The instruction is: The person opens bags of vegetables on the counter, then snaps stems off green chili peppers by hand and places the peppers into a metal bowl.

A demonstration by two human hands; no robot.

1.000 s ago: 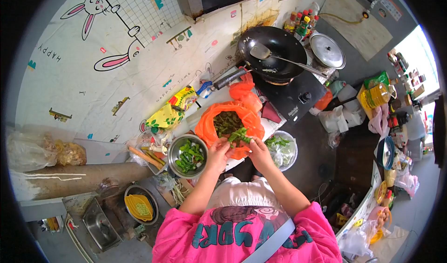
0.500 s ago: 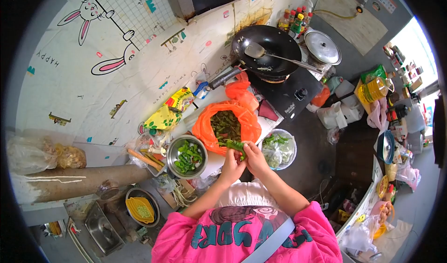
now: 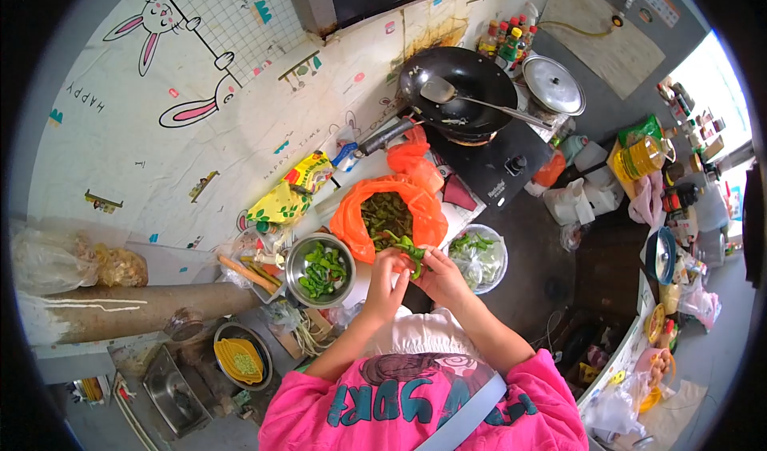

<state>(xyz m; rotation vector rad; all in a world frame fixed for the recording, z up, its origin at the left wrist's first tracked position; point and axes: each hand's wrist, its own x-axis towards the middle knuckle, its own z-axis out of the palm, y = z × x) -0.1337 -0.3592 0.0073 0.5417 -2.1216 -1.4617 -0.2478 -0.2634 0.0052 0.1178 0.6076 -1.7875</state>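
Note:
Both hands meet above the near rim of an orange plastic bag (image 3: 431,211), which holds dark green, leafy-looking pieces (image 3: 386,213). A green pepper (image 3: 411,251) is between my fingertips. My left hand (image 3: 388,275) grips it from the left with bent fingers. On the other side my right hand (image 3: 444,278) pinches it too. To the left stands a metal bowl (image 3: 297,247) with several green pepper pieces (image 3: 323,269) inside. Right of my hands is a pale basin (image 3: 502,251) holding a clear plastic bag (image 3: 478,269) and green vegetables.
A black wok (image 3: 479,63) with a metal spatula (image 3: 439,91) sits on the stove (image 3: 487,175). Its handle (image 3: 383,137) points toward a yellow packet (image 3: 280,203). A lidded pot (image 3: 553,83) and sauce bottles (image 3: 510,45) stand behind. A sink (image 3: 176,395) is lower left.
The pepper has turned between my fingers and now points more downward. My left hand has shifted slightly left, and both hands have changed their finger hold.

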